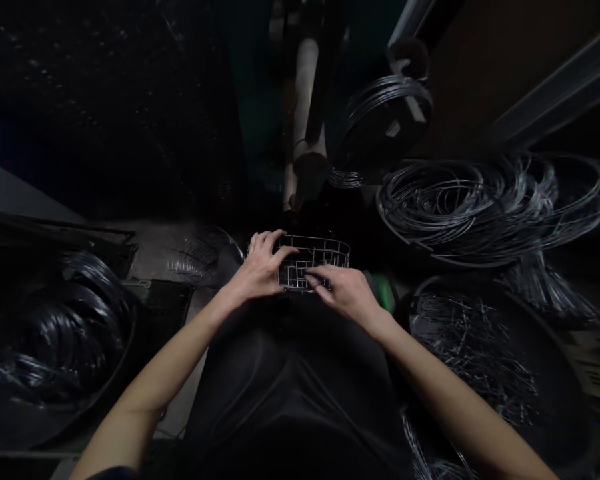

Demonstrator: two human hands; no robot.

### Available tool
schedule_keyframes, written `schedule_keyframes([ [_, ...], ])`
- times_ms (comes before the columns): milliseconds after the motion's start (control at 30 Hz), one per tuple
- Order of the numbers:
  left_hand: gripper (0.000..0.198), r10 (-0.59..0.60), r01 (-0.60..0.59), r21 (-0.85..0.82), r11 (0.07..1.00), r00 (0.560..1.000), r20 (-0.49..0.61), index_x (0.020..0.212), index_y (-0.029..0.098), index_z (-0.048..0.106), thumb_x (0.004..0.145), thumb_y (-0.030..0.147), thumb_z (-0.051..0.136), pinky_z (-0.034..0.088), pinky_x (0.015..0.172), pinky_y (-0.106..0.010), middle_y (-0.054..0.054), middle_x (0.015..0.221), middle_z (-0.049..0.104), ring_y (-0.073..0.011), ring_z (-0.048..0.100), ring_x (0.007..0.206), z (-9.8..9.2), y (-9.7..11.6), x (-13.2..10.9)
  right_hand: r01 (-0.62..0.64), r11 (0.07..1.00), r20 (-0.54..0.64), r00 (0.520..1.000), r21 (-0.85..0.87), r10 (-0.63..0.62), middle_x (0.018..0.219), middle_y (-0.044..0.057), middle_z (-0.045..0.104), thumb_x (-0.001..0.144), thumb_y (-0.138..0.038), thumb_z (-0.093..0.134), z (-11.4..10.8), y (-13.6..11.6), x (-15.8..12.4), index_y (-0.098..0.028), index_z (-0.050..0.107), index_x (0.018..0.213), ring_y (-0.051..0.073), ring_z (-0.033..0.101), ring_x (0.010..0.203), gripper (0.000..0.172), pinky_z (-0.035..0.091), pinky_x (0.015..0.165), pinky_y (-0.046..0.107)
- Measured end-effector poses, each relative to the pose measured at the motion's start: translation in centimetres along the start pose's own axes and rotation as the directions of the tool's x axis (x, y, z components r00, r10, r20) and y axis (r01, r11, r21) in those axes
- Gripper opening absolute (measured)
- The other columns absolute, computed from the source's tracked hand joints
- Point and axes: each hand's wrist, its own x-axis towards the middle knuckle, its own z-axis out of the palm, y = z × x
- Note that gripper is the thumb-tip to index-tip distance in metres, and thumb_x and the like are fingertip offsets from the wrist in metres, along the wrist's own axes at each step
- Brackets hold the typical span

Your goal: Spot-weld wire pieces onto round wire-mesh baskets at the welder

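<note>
A small wire basket (336,253) with an open grid of metal rods sits in front of my lap, below a machine's post. My left hand (263,267) grips its left end, fingers over the far rim and thumb reaching inward. At the basket's near right part, my right hand (349,291) has thumb and index finger brought together in a pinch. Whatever those fingertips hold, if anything, is too small and dark to make out. Part of the basket's left end is hidden behind my left hand.
A machine post (305,100) comes down just beyond the basket. Coiled wire (445,200) lies at the right, above a round tub (555,373) of short wire pieces. Shiny curved wire rings (60,333) fill a container at the left. Another wire coil (380,100) hangs behind.
</note>
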Motion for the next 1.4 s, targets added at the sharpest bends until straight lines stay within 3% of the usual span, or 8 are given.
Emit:
schedule_keyframes([
  [100,0.071,-0.023,0.022,-0.025,0.999,1.000,-0.017,0.120,0.018,0.054,0.062,0.052,0.077,0.032,0.103,-0.058,-0.019,0.135,0.036,-0.0380,0.034,0.125,-0.5,-0.1,-0.5,0.168,0.944,0.041,0.986,-0.283,-0.163,0.112,0.007,0.070,0.089,-0.035,0.055,1.2,0.0,-0.2,-0.021,0.064,0.120,0.020,0.068,0.075,0.035,0.046,0.059,0.026],
  [300,0.073,-0.059,0.055,-0.060,0.997,0.996,-0.063,0.121,0.019,0.053,0.060,0.048,0.080,0.032,0.105,-0.056,-0.017,0.137,0.035,-0.0373,0.033,0.127,-0.8,-0.7,0.1,0.317,0.870,0.016,0.942,-0.379,-0.336,0.106,0.002,0.071,0.091,-0.026,0.051,0.6,0.7,0.9,-0.026,0.066,0.117,0.017,0.068,0.068,0.030,0.043,0.058,0.026],
  [500,0.073,-0.066,0.058,-0.082,0.995,0.993,-0.098,0.122,0.019,0.052,0.058,0.042,0.081,0.034,0.105,-0.056,-0.018,0.137,0.034,-0.0371,0.033,0.127,-1.1,-1.5,1.7,0.328,0.860,-0.011,0.933,-0.390,-0.360,0.108,0.001,0.071,0.090,-0.023,0.052,-0.9,0.9,2.7,-0.027,0.067,0.114,0.017,0.069,0.069,0.029,0.042,0.058,0.027],
  [633,0.071,-0.065,0.057,-0.082,0.995,0.993,-0.103,0.121,0.019,0.052,0.060,0.040,0.080,0.034,0.105,-0.056,-0.017,0.137,0.033,-0.0367,0.034,0.127,-1.3,-1.7,2.0,0.325,0.842,-0.018,0.930,-0.430,-0.368,0.107,0.000,0.071,0.090,-0.025,0.052,-0.8,1.2,3.1,-0.028,0.068,0.113,0.015,0.067,0.063,0.028,0.041,0.056,0.026],
  [733,0.072,-0.081,0.073,-0.085,0.994,0.992,-0.092,0.121,0.019,0.053,0.059,0.041,0.081,0.035,0.104,-0.057,-0.018,0.136,0.034,-0.0381,0.034,0.126,-1.5,-1.6,1.9,0.333,0.838,-0.016,0.926,-0.433,-0.376,0.110,-0.001,0.070,0.091,-0.026,0.052,-0.6,1.4,3.2,-0.029,0.067,0.114,0.015,0.068,0.069,0.028,0.043,0.058,0.025],
  [967,0.075,-0.101,0.093,-0.097,0.991,0.991,-0.083,0.122,0.019,0.053,0.058,0.045,0.081,0.035,0.104,-0.057,-0.018,0.136,0.034,-0.0385,0.034,0.127,-2.4,-1.0,1.4,0.420,0.788,-0.070,0.863,-0.449,-0.500,0.108,-0.001,0.071,0.090,-0.019,0.052,-0.8,1.0,2.7,-0.025,0.068,0.111,0.015,0.069,0.069,0.027,0.045,0.057,0.026],
  [1133,0.073,-0.101,0.097,-0.092,0.991,0.994,-0.045,0.122,0.019,0.053,0.058,0.043,0.081,0.035,0.103,-0.058,-0.018,0.136,0.035,-0.0389,0.034,0.126,-3.4,-0.6,1.4,0.423,0.765,-0.086,0.848,-0.486,-0.524,0.104,0.000,0.072,0.086,-0.015,0.055,-1.4,0.3,2.4,-0.025,0.067,0.112,0.012,0.067,0.064,0.030,0.045,0.056,0.024],
  [1400,0.076,-0.123,0.120,-0.103,0.987,0.992,-0.018,0.122,0.017,0.053,0.055,0.039,0.082,0.034,0.106,-0.056,-0.018,0.137,0.033,-0.0383,0.031,0.129,-3.4,-2.1,3.5,0.387,0.747,-0.129,0.839,-0.540,-0.528,0.096,-0.003,0.074,0.090,-0.026,0.058,-2.2,0.1,4.5,-0.026,0.071,0.103,0.011,0.065,0.055,0.019,0.039,0.050,0.022],
])
